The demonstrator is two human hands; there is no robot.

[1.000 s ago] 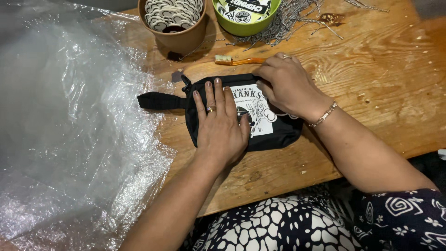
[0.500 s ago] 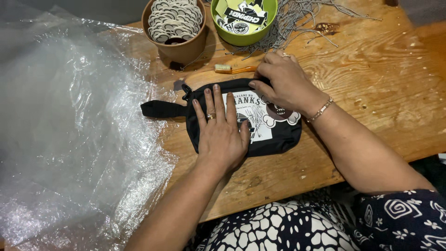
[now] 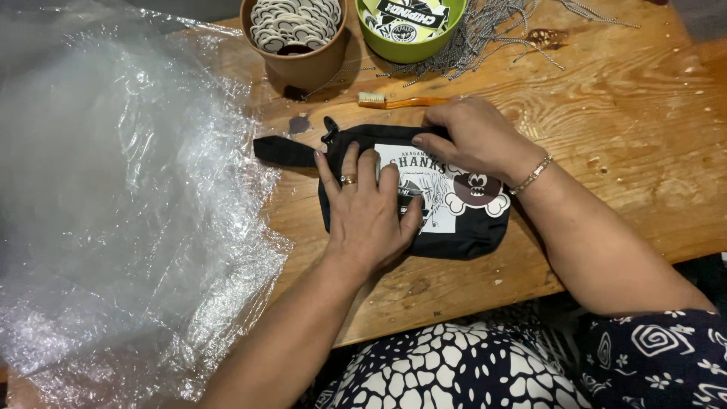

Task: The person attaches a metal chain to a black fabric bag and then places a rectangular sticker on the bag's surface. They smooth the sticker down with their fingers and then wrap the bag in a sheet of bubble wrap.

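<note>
- Small black fabric pouch with a white printed panel and a cartoon skull patch lies flat on the wooden plank table, near its front edge. Long axis runs 9 to 3 o'clock; its black strap tab sticks out at the 9 o'clock end.
- Left hand lies palm down on the pouch's left half, fingers spread and flat, pointing to 12 o'clock. Pressing, not gripping; gold ring on one finger.
- Right hand sits at the pouch's top edge, toward 1 o'clock from the left hand. Fingers curled, tips pinching the upper seam; what exactly they nip is hidden beneath them.
- Both hands touch the pouch; the left covers more of it.
- Orange-handled toothbrush lies just beyond the pouch at 12 o'clock, parallel to it.
- Brown pot of white discs and green bowl of printed stickers stand further off at 12 o'clock.
- Crumpled clear plastic sheet covers the table at 9 o'clock, touching the strap tab.
</note>
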